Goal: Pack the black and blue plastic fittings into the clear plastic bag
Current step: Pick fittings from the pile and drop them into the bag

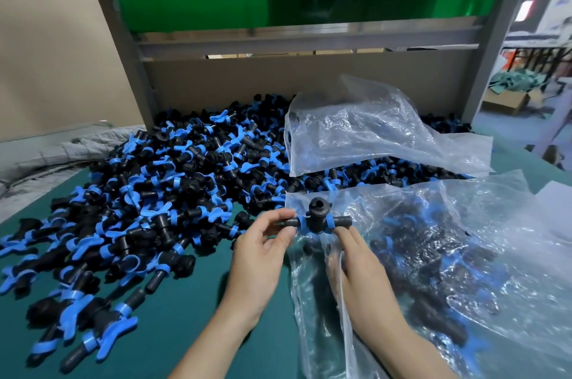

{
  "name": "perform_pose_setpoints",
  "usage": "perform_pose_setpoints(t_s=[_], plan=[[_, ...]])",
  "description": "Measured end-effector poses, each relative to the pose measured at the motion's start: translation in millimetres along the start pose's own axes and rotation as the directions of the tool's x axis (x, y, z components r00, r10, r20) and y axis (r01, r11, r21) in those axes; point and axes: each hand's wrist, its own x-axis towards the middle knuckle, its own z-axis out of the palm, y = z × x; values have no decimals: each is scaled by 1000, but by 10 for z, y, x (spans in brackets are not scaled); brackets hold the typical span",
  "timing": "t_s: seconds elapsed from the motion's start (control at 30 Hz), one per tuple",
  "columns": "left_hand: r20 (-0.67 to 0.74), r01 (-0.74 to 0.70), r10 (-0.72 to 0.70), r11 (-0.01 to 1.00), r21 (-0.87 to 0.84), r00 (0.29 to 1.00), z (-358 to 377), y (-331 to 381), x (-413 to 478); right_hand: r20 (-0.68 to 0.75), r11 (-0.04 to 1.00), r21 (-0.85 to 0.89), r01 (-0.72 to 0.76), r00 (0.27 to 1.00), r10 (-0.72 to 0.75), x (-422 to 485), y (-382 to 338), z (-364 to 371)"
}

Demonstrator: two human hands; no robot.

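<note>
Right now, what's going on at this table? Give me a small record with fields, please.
left hand: pinches one end of a fitting
right hand: at the bag mouth, fingertips under the fitting's other end; grip unclear
bag: clear, holds fittings, on the right
pile: loose fittings, left and behind
second bag: crumpled, on the pile
table: green top

**STOCK COUNT: PACKING BENCH**

Black and blue tee fitting (315,219), single piece apart from the rest: 1.
Heap of fittings (154,193): 1 heap, pieces too many to count.
Clear plastic bags: 2, the near bag (464,254), its fittings uncountable through the film, and the far bag (371,131).
Hands: 2, left hand (260,254) and right hand (362,267).
Green mat (185,301): 1.
Grey quilted cloth (46,155): 1.
</note>
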Motion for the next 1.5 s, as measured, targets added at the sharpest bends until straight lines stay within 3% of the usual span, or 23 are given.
perform_pose_setpoints(t_s=[0.73, 0.83, 0.93, 1.1, 1.2, 1.3, 1.4, 1.5], plan=[[-27, -55, 59, 993, 104, 998, -17, 9, -46, 5, 999, 28, 16, 1000, -16, -28, -58, -2], [-99, -35, 38, 999, 31, 994, -28, 17, -12, 26, 999, 35, -26, 999, 25, -38, -49, -14], [-208, 55, -84, 989, -140, 975, -100, 15, 65, 40, 1000, 19, -11, 999, 10, -68, -65, -40], [-229, 209, -348, 857, -471, 909, -177, 48, 152, 60, 995, -37, 90, 994, -87, -42, -84, -73], [-100, 330, -528, 656, -679, 843, -206, 84, 182, 62, 997, -28, 66, 996, -64, -23, -60, -63], [53, 435, -639, 458, -775, 767, -221, 87, 186, 31, 999, -1, 45, 999, -45, -20, -65, -40], [92, 456, -656, 411, -789, 749, -213, 51, 181, -30, 998, 31, 58, 998, -57, -12, -62, -38], [83, 457, -634, 454, -765, 769, -212, 31, 189, -84, 995, 70, 70, 994, -64, -19, -70, -50]])
